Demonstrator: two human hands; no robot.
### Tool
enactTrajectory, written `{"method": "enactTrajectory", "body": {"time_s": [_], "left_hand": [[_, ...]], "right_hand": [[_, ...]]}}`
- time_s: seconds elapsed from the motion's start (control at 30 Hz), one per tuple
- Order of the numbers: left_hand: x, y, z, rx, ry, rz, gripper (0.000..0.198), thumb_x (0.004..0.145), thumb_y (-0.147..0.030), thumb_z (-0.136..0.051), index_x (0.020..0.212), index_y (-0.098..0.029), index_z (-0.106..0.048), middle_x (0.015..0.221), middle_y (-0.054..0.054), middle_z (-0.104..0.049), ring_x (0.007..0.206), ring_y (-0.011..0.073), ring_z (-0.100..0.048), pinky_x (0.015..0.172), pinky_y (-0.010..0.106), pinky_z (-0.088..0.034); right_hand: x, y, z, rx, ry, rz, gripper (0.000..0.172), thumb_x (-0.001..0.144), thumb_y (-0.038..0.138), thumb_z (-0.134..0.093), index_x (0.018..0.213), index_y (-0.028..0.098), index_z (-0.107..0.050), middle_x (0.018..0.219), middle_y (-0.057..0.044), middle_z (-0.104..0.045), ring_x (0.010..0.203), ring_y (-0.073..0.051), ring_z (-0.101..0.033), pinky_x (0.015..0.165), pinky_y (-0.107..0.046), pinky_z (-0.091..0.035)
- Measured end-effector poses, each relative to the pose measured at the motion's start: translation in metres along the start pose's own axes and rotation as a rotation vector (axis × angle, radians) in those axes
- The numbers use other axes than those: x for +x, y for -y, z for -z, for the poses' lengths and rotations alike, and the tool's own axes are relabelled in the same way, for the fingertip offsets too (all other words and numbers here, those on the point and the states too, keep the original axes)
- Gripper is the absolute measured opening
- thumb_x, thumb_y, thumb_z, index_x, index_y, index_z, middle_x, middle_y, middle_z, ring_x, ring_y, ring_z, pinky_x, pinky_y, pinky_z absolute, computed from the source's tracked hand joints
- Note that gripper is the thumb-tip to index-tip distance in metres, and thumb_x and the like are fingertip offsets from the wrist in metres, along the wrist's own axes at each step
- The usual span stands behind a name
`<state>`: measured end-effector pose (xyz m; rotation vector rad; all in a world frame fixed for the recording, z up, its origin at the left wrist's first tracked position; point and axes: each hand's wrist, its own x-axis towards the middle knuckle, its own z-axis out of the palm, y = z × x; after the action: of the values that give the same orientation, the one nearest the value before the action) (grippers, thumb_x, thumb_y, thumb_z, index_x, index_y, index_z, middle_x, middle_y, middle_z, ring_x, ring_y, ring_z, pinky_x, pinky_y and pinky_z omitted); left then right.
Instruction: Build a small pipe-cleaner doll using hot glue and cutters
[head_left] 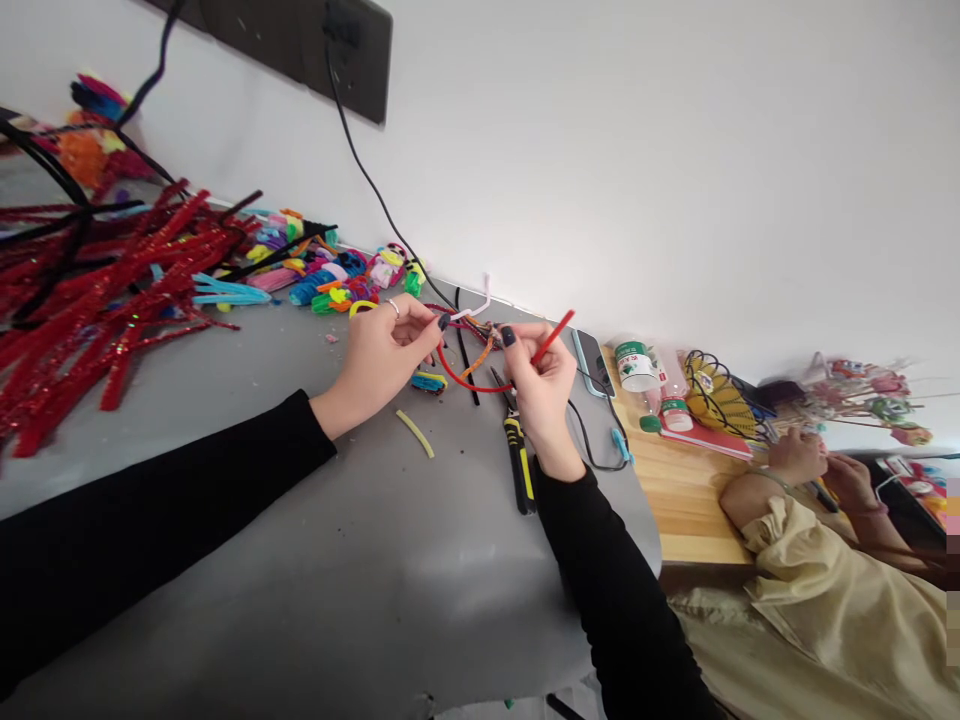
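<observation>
A red pipe cleaner [480,387] bends in a curve between my two hands. My left hand [394,345], with a ring on one finger, pinches one end of it. My right hand [541,375] grips it farther along, and its other end sticks up past the fingers. Behind them lie an orange pipe cleaner [480,357] and a white one [486,293], partly hidden. Black-and-yellow pliers [519,465] rest just below my right hand. A short pale yellow piece [415,433] lies on the grey tabletop [360,560]. A small blue-and-yellow bundle [429,382] sits under my left hand.
Red glittery pipe cleaners [127,310] are heaped at left, beside several colourful fuzzy figures [330,280] along the wall. A phone [592,362] and a black cable [585,440] lie right. Beyond, a person in a khaki sleeve [817,560] works at a wooden table [690,500].
</observation>
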<state>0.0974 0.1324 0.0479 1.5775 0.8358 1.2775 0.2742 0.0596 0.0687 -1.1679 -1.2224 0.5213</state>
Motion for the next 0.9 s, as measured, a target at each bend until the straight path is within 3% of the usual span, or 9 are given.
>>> {"method": "enactTrajectory", "body": {"time_s": [0.13,0.23,0.37,0.43,0.5,0.67,0.9], "left_hand": [[0.005,0.005,-0.001,-0.183,-0.028,0.036,0.018,0.098,-0.035,-0.065,0.096,-0.024,-0.051,0.076,0.001,-0.071,0.049,0.0123,-0.055,0.047,0.025,-0.043],[0.004,0.005,-0.002,-0.222,0.021,0.011,0.019,0.098,-0.036,-0.065,0.103,-0.025,-0.05,0.062,-0.006,-0.057,0.048,0.0122,-0.045,0.047,0.024,-0.034],[-0.003,-0.001,-0.004,-0.155,0.241,0.005,0.03,0.097,-0.047,-0.068,0.111,-0.022,-0.061,0.056,-0.01,-0.039,0.049,0.0124,-0.034,0.048,0.026,-0.026],[-0.005,-0.003,-0.005,-0.122,0.363,0.011,0.039,0.094,-0.054,-0.072,0.112,-0.021,-0.064,0.055,-0.01,-0.039,0.048,0.0124,-0.032,0.048,0.027,-0.025],[-0.006,-0.004,-0.006,-0.085,0.408,0.006,0.04,0.09,-0.058,-0.075,0.103,-0.021,-0.066,0.055,-0.008,-0.044,0.05,0.0129,-0.036,0.049,0.027,-0.027],[-0.005,-0.006,-0.006,0.044,0.337,-0.065,0.042,0.092,-0.058,-0.072,0.072,-0.022,-0.062,0.063,-0.002,-0.057,0.058,0.0164,-0.048,0.055,0.03,-0.035],[-0.001,-0.006,-0.002,-0.039,0.171,-0.097,0.047,0.095,-0.066,-0.065,0.077,-0.023,-0.066,0.061,-0.002,-0.051,0.055,0.015,-0.041,0.052,0.03,-0.034]], "right_hand": [[0.008,-0.007,0.005,0.158,-0.071,-0.037,0.035,0.086,0.054,-0.082,0.088,0.024,-0.064,0.055,0.013,-0.032,0.048,-0.007,-0.023,0.05,-0.026,-0.021],[0.008,-0.011,0.004,0.222,-0.026,-0.083,0.035,0.085,0.053,-0.084,0.089,0.023,-0.066,0.054,0.013,-0.034,0.048,-0.007,-0.022,0.049,-0.026,-0.019],[0.004,-0.012,-0.001,0.218,0.11,-0.141,0.039,0.085,0.057,-0.084,0.093,0.022,-0.07,0.053,0.013,-0.033,0.048,-0.007,-0.022,0.05,-0.026,-0.018],[0.002,-0.012,-0.004,0.221,0.191,-0.155,0.042,0.084,0.06,-0.084,0.093,0.022,-0.071,0.052,0.013,-0.032,0.047,-0.007,-0.023,0.049,-0.026,-0.02],[0.002,-0.012,-0.007,0.239,0.264,-0.163,0.042,0.083,0.061,-0.085,0.092,0.022,-0.072,0.05,0.013,-0.032,0.046,-0.007,-0.023,0.048,-0.026,-0.02],[0.002,-0.012,-0.008,0.227,0.329,-0.196,0.041,0.082,0.063,-0.085,0.093,0.025,-0.074,0.05,0.011,-0.037,0.045,-0.008,-0.024,0.047,-0.027,-0.019],[0.003,-0.01,-0.007,0.248,0.252,-0.204,0.044,0.08,0.061,-0.087,0.096,0.024,-0.07,0.048,0.016,-0.029,0.043,-0.007,-0.022,0.047,-0.027,-0.021]]}}
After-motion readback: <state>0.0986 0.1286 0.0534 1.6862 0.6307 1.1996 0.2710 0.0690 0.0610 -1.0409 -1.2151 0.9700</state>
